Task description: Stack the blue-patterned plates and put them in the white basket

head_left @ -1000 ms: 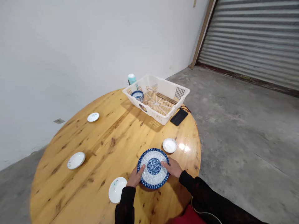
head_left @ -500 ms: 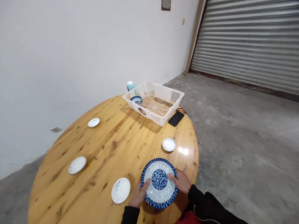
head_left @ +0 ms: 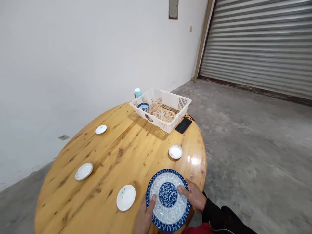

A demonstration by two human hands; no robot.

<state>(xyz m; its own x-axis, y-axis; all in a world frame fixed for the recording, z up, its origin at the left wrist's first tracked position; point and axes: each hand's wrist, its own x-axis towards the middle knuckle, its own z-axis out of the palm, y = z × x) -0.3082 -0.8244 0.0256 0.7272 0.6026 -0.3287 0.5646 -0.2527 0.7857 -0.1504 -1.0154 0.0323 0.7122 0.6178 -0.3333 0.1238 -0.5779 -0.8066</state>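
A blue-and-white patterned plate (head_left: 168, 211) is held between my two hands over the near edge of the round wooden table (head_left: 109, 156). My left hand (head_left: 145, 214) grips its left rim, thumb on top and the fingers hidden underneath. On the right rim, my right hand (head_left: 195, 195) is closed with its thumb pressed onto the plate's face. Just left of it lies a small white dish (head_left: 126, 197). Another white dish (head_left: 175, 151) sits beyond the plate.
Two more white dishes, one nearer (head_left: 84, 171) and one farther (head_left: 100, 129), lie on the left. At the back stands a white plastic basket (head_left: 165, 125) holding blue-and-white bowls (head_left: 143, 107) and chopsticks (head_left: 170, 108). A phone (head_left: 183, 125) and a turquoise bottle (head_left: 137, 93) flank it.
The plate has come closer to me and appears larger, both hands still on it. The camera view has tilted up slightly. The dishes and basket stay in place on the table.
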